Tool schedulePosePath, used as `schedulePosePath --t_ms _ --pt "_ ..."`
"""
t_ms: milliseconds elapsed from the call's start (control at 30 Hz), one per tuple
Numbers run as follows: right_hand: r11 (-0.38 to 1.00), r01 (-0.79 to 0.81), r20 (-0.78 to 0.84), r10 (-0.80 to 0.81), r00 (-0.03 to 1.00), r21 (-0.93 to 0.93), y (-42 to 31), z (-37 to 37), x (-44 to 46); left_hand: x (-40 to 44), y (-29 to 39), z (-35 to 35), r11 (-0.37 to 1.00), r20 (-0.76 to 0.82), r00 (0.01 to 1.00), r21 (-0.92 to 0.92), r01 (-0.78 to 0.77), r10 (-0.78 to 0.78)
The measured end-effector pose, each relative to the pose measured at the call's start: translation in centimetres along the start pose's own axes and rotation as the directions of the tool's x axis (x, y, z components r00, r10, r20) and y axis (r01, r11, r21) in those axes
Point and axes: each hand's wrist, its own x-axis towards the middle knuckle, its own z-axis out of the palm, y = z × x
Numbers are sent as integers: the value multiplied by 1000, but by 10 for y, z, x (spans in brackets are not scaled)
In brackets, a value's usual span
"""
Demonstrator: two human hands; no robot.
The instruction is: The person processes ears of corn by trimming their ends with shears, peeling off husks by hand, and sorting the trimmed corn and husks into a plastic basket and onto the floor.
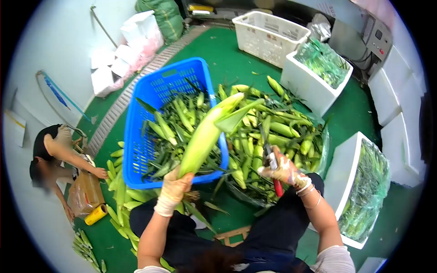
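My left hand (173,189), in a pale glove, is closed around the lower end of a large ear of corn (202,139) in green husk. The ear points up and away, with a loose husk leaf at its tip. In my right hand (287,172), also gloved, is a pair of pruning shears (278,187) with a red handle, its blades pointing away from me. Beneath the ear stands a blue plastic basket (132,159) holding husk leaves and trimmings. A heap of unshucked corn (282,129) lies under and beyond my right hand.
White foam boxes (350,177) with bagged green produce stand at the right. A white crate (268,45) sits at the back. At the left, another person (59,148) crouches by a cardboard box (86,193) and a yellow roll (95,214). More corn (120,195) lies on the green floor.
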Motion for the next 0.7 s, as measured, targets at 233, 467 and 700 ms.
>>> schedulePosePath --t_ms 233,467,700 --pt "985 161 239 -143 960 -59 -116 56 86 -25 -29 -117 967 -168 953 4 -255 252" --pt "872 482 447 -401 800 -81 -195 95 146 -45 -49 -166 954 -12 998 -294 -58 57" --pt "850 499 557 -335 759 -168 -208 129 150 -47 -56 -208 983 -126 988 -146 -110 91"
